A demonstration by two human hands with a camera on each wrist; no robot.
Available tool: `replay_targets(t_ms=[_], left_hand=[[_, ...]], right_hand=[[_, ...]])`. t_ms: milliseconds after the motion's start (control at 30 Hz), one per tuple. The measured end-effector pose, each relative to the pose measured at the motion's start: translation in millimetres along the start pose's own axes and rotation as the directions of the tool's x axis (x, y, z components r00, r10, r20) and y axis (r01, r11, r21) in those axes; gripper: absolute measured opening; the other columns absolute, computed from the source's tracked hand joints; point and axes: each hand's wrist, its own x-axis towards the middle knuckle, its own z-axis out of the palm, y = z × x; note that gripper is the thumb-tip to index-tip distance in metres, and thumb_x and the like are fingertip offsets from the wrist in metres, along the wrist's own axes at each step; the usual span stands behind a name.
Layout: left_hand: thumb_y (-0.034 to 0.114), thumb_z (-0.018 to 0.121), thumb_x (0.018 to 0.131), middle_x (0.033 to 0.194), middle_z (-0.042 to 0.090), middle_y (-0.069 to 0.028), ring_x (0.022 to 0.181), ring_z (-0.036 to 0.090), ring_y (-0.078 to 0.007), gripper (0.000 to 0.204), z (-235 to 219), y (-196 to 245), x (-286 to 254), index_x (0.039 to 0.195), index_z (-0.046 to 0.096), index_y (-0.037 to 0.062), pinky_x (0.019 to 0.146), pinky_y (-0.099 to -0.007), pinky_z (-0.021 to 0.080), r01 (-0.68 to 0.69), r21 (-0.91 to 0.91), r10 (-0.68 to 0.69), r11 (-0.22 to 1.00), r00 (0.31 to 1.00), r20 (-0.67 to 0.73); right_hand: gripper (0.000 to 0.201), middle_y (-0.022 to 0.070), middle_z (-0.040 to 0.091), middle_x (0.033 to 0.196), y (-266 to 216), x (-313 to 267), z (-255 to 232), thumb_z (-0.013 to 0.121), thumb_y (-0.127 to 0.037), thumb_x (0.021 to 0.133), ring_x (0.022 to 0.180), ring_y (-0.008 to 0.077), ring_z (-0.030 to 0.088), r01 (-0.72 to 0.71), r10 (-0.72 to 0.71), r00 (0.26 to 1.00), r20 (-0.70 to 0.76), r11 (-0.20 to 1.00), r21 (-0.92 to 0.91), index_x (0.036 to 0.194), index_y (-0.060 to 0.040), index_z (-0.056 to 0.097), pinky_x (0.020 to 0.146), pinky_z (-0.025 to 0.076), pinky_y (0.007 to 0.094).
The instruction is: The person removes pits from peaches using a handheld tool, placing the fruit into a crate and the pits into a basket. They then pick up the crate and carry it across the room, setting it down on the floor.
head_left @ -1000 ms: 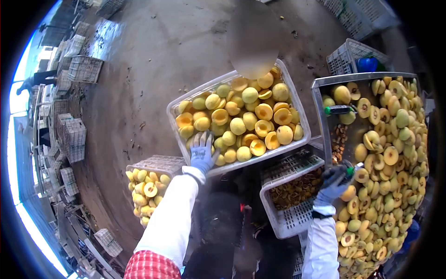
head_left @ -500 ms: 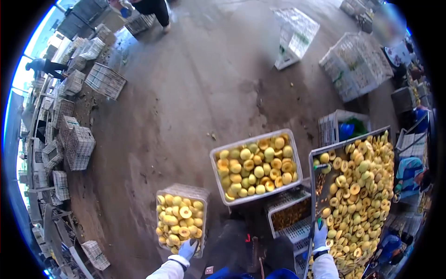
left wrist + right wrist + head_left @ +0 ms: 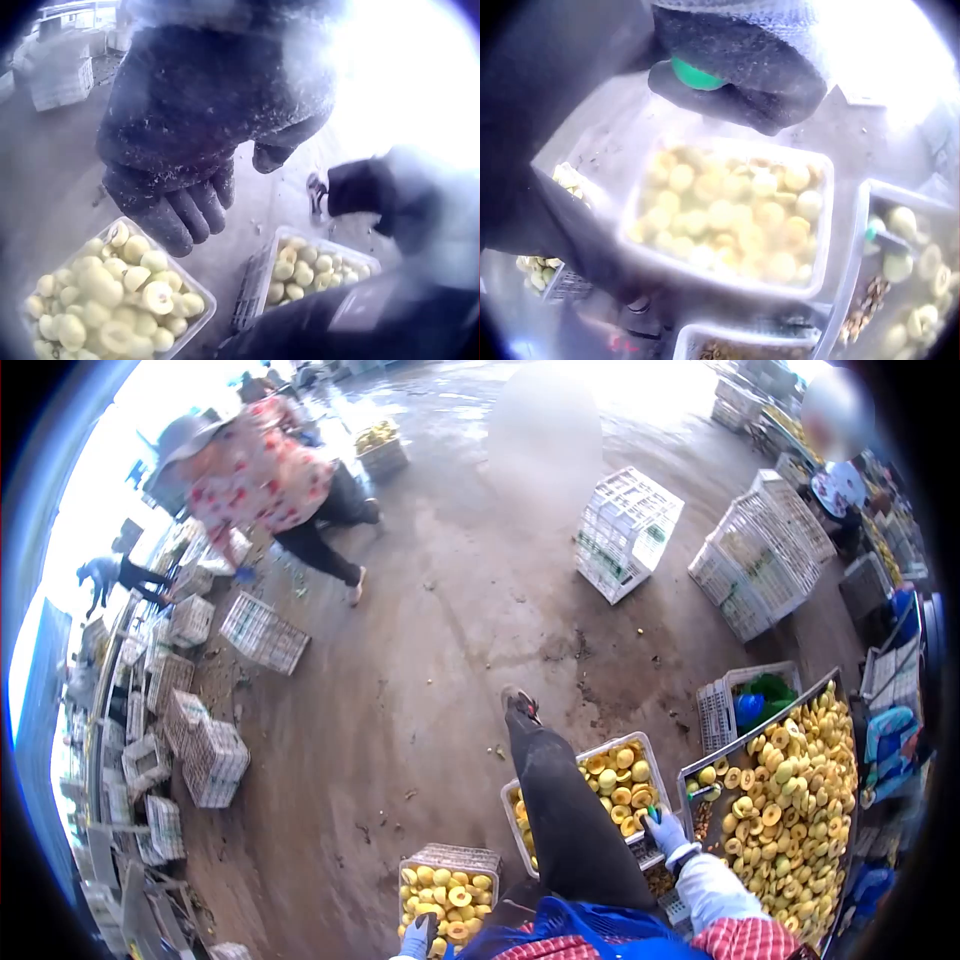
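Observation:
My gloved right hand [image 3: 668, 834] grips a green-handled tool [image 3: 697, 75], its tip hidden. It hovers by the right corner of a pale crate [image 3: 652, 755] full of halved yellow stone fruit [image 3: 720, 217]. My left hand [image 3: 180, 127], in a dirty dark-palmed glove, has loosely curled fingers and holds nothing. In the head view it is low down, beside the smaller fruit crate [image 3: 493, 863]. My dark-trousered leg [image 3: 565, 810] extends forward and hides part of the middle crate.
A metal-edged tray [image 3: 690, 775] heaped with cut fruit stands at right, with a second green-handled tool [image 3: 703, 792] lying in it. White crates [image 3: 630, 530] stand ahead. A person in a floral top [image 3: 260, 470] walks at upper left; stacked crates [image 3: 205, 750] line the left.
My left hand has gone from the middle crate to the smaller one at left. My right hand has come left from the tray with its tool. My leg has swung forward; the view has tipped up.

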Motion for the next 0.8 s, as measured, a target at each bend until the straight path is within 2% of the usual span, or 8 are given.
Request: replay_targets(t_ms=[67,200,233,267,333,433,667,800], left_hand=[[0.022,0.049,0.095,0.083,0.064,-0.0094,0.065,0.059,-0.0159,0.024,-5.6,52.0,16.9,0.110,0.057,0.0050,0.055,-0.0267,0.048,0.071,-0.438,-0.093,0.896,0.995,-0.030],[0.019,0.063,0.089,0.081,0.065,-0.0083,0.059,0.057,-0.0130,0.023,-15.7,243.8,75.9,0.106,0.059,0.0048,0.050,-0.0247,0.045,-0.094,-0.224,0.024,0.970,0.955,-0.294],[0.016,0.063,0.089,0.086,0.066,-0.0095,0.068,0.059,-0.0144,0.025,-7.6,304.4,97.7,0.109,0.058,0.0027,0.058,-0.0254,0.047,-0.183,-0.128,0.134,0.975,0.938,-0.321],[0.013,0.063,0.089,0.092,0.066,-0.0108,0.076,0.061,-0.0159,0.027,0.5,365.2,119.1,0.112,0.058,0.0005,0.066,-0.0261,0.049,-0.267,-0.025,0.243,0.963,0.907,-0.343],[0.008,0.061,0.089,0.102,0.066,-0.0125,0.092,0.063,-0.0182,0.031,17.4,479.3,158.5,0.118,0.055,-0.0030,0.082,-0.0270,0.049,-0.375,0.059,0.378,0.925,0.900,-0.215],[0.017,0.064,0.089,0.097,0.067,-0.0111,0.088,0.064,-0.0178,0.030,61.6,648.1,181.7,0.113,0.061,-0.0005,0.078,-0.0297,0.051,-0.632,0.452,0.589,0.630,0.768,0.252],[0.014,0.062,0.090,0.113,0.064,-0.0126,0.104,0.061,-0.0176,0.030,87.1,746.7,289.4,0.115,0.059,-0.0030,0.092,-0.0299,0.046,-0.425,0.392,0.382,0.816,0.905,0.186],[0.015,0.062,0.090,0.110,0.066,-0.0104,0.102,0.060,-0.0168,0.029,99.7,792.4,330.6,0.114,0.060,-0.0028,0.091,-0.0287,0.046,-0.510,0.570,0.286,0.644,0.852,0.438]], right_hand=[[0.045,0.0253,0.064,0.090,-15.9,39.0,5.3,0.062,-0.040,0.085,0.088,0.0409,0.062,0.097,-0.096,0.994,0.050,0.995,-0.013,0.110,-0.0028,0.056,0.075,0.049,0.0463],[0.041,0.0249,0.064,0.094,-51.0,118.7,11.2,0.060,-0.045,0.084,0.089,0.0385,0.062,0.167,-0.146,0.954,0.262,0.984,-0.060,0.094,-0.0049,0.062,0.074,0.049,0.0480],[0.039,0.0224,0.064,0.090,-37.3,150.9,43.1,0.060,-0.043,0.084,0.087,0.0372,0.062,-0.100,0.101,0.969,0.226,0.995,-0.017,0.095,-0.0059,0.062,0.074,0.049,0.0464],[0.036,0.0201,0.063,0.085,21.6,177.8,91.3,0.061,-0.039,0.084,0.084,0.0354,0.062,0.282,-0.268,0.939,0.216,0.959,-0.039,0.098,-0.0057,0.060,0.073,0.050,0.0458],[0.033,0.0187,0.065,0.082,-83.0,163.0,38.0,0.065,-0.033,0.084,0.077,0.0329,0.064,-0.356,0.325,0.934,0.146,0.839,0.410,0.097,-0.0029,0.062,0.068,0.049,0.0423],[0.034,0.0170,0.067,0.083,-66.1,161.9,62.7,0.068,-0.033,0.083,0.077,0.0290,0.065,-0.465,0.404,0.885,0.233,0.797,0.385,0.097,-0.0018,0.064,0.066,0.049,0.0379],[0.038,0.0186,0.064,0.072,-131.9,162.0,44.5,0.068,-0.037,0.083,0.068,0.0294,0.063,-0.534,0.474,0.846,0.246,0.755,0.381,0.083,0.0007,0.063,0.062,0.047,0.0396],[0.025,0.0061,0.056,0.060,-235.8,195.6,-13.9,0.067,-0.025,0.086,0.045,0.0180,0.055,-0.575,0.553,0.682,0.479,0.001,0.818,0.094,-0.0045,0.055,0.041,0.045,0.0312]])
